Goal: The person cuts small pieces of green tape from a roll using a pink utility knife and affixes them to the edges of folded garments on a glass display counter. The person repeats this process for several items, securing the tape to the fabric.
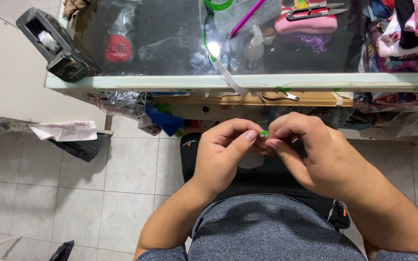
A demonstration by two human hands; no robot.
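Nearest, above the lap in grey fabric (272, 227), the left hand (223, 152) and right hand (310, 150) meet fingertip to fingertip, both pinching a tiny green piece (264, 133) between them. Farther off stands a glass-topped table (170, 82), with a black tape dispenser (56, 46) at far left, a green tape strip (208, 46), and thread snips (315, 10) at far right.

Tape dispenser (56, 46) left on counter (247, 81), scissors (315, 10) apparently right

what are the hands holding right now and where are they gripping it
A small green piece, pinched at its ends between the fingertips of the left hand and right hand; what it is cannot be told.
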